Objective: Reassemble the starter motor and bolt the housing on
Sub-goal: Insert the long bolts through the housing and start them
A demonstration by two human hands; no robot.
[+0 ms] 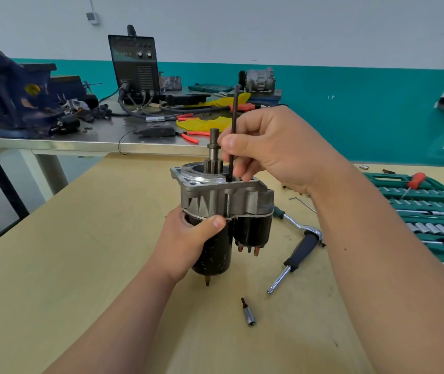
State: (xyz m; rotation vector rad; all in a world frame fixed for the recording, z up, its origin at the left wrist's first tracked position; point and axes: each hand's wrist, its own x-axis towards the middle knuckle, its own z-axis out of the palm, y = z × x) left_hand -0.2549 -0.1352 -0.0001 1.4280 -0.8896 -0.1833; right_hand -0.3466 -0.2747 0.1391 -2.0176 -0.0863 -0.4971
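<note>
The starter motor stands upright above the wooden table, its black body below and its grey aluminium housing on top, with the pinion shaft sticking up. My left hand grips the black body just under the housing. My right hand pinches a long thin dark bolt held vertically, its lower end entering a hole in the housing flange. The black solenoid hangs on the right side of the motor.
A ratchet wrench and a small socket bit lie on the table to the right and front. A green socket set case with a red screwdriver sits far right. Behind stands a metal bench with a welder, pliers and a vise.
</note>
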